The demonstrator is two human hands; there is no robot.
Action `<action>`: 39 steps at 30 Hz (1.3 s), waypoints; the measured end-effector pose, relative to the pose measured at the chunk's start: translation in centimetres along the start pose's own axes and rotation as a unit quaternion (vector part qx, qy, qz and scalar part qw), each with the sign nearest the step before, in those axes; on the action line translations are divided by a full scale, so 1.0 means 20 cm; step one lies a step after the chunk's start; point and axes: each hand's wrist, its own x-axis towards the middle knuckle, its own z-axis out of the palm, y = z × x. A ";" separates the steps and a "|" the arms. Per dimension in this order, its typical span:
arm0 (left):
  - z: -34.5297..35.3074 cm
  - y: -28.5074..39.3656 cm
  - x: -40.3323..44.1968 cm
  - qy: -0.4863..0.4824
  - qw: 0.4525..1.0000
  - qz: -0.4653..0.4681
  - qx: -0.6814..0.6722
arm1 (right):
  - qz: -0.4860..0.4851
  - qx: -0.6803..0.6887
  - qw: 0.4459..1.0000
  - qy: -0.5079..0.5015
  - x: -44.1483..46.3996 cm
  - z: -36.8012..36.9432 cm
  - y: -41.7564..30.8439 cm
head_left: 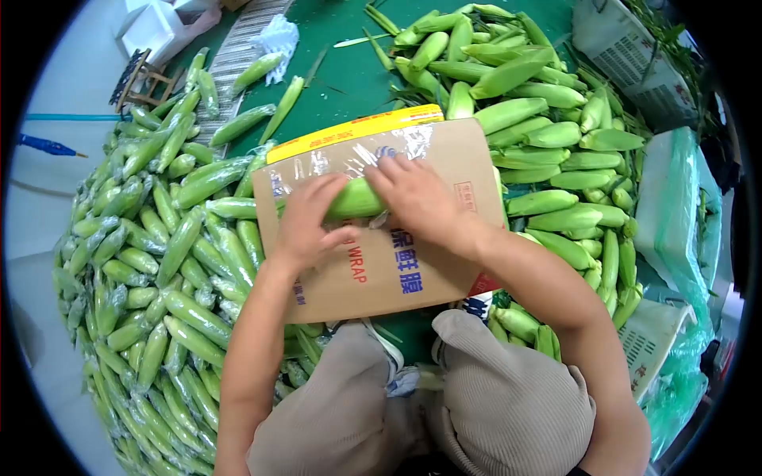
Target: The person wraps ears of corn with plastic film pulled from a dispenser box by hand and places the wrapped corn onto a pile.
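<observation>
An ear of corn (355, 200) in green husk lies crosswise on top of a cardboard box (468, 178) printed with "WRAP". My left hand (313, 218) curls over the corn's left end, its thumb standing off from the box. Over the right end bend the fingers of my right hand (417, 194), closed on the corn. Clear cling film (317, 164) stretches across the box behind the fingers, along the yellow film carton (353, 131) at the far edge. Both palms are hidden from above.
A large heap of film-wrapped corn (190, 317) lies left of the box. Unwrapped corn (548, 159) is piled to the right. White crates (619, 55) and a foam box (671, 206) stand beyond it. A crumpled blue-white cloth (278, 47) lies at the back.
</observation>
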 end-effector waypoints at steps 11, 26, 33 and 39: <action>0.07 -0.09 -0.53 0.149 0.925 -0.344 0.054 | 0.057 0.003 0.998 0.000 -0.15 -0.09 -0.01; -0.10 -0.16 0.35 0.157 0.953 -0.151 0.210 | -0.107 -0.046 0.991 0.068 0.13 -0.08 -0.03; 0.03 0.05 0.20 -0.027 0.959 -0.059 0.276 | 0.007 0.097 0.993 0.071 0.45 0.14 0.21; 0.15 -0.05 -0.09 0.024 0.980 -0.047 0.191 | 0.015 0.252 0.945 -0.207 0.27 -0.04 0.01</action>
